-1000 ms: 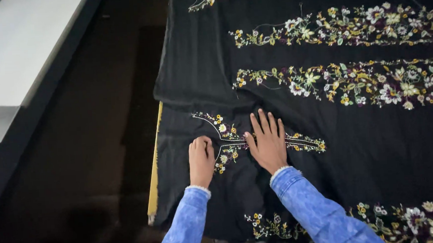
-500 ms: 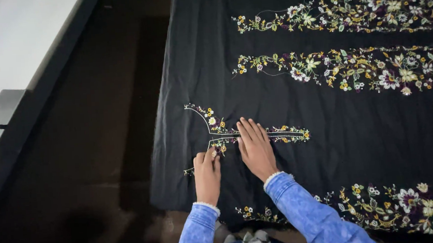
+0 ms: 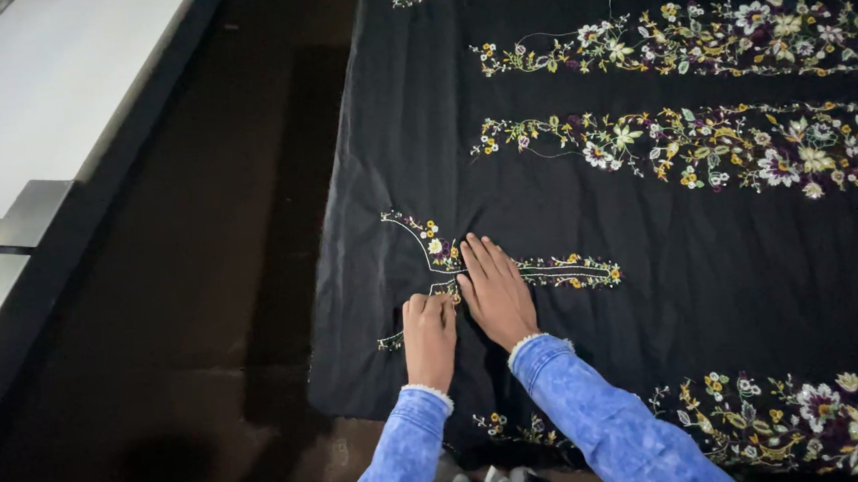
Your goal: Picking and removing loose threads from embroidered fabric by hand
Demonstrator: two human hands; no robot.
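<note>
A large black cloth (image 3: 728, 262) with bands of floral embroidery lies spread flat. Near its left edge is a Y-shaped embroidered neckline motif (image 3: 570, 267) in yellow, white and purple. My right hand (image 3: 497, 291) lies flat on the cloth over the middle of that motif, fingers together and pointing away from me. My left hand (image 3: 430, 335) rests just beside it, fingers curled down onto the lower branch of the motif, pinching or pressing the cloth there. Both arms wear blue denim sleeves.
Long floral embroidery bands (image 3: 701, 145) run across the cloth further away, and another (image 3: 787, 413) lies near my right sleeve. Dark brown floor (image 3: 205, 314) lies left of the cloth. A pale grey raised surface with a metal edge (image 3: 36, 146) stands at far left.
The view has shifted, so the cloth sits further right and lower in frame. My right hand's fingers have drawn together. My left hand stays curled beside it on the motif.
</note>
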